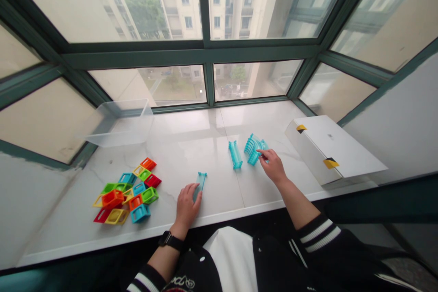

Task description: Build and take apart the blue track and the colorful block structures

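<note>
My left hand (187,205) rests on the white ledge, its thumb and fingers around the near end of a translucent teal toy track piece (201,179). My right hand (273,167) reaches to a cluster of curved teal track pieces (252,146), thumb and index finger closed on one at the cluster's near right side. The fingers partly cover that piece. Between the hands, nearer the right one, a straight teal track piece (235,155) lies apart from the others.
Left of my left hand lies a pile of colourful hollow plastic blocks (137,191). A clear plastic bin (119,139) stands behind it by the window. A white box (335,146) with yellow-and-black tabs sits at the right. The ledge's front edge (232,213) runs close to my body.
</note>
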Tool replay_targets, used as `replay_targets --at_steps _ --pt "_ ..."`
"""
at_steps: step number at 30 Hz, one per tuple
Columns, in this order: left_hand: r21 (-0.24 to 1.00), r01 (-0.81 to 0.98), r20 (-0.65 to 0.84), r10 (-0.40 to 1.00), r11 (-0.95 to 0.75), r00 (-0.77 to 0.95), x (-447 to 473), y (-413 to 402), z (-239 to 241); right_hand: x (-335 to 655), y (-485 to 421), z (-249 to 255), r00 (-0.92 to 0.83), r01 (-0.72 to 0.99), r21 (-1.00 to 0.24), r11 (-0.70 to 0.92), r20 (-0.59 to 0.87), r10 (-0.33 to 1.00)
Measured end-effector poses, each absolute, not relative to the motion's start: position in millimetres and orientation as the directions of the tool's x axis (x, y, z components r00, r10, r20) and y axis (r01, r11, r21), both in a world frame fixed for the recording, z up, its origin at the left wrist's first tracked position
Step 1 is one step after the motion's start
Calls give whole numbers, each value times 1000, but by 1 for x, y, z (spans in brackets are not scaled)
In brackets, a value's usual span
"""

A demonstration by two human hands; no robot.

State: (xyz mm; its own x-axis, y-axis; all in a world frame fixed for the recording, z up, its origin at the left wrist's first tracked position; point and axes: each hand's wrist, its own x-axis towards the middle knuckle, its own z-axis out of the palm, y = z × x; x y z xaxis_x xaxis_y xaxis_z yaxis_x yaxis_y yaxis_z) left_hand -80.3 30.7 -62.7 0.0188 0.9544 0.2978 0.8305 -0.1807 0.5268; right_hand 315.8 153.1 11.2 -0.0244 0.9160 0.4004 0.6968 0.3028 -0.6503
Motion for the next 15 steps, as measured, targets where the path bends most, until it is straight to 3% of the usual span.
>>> replay_targets --at_steps 15 --pt "508 841 307 951 -185 24 -80 31 -62 318 154 7 -16 691 -646 323 433 901"
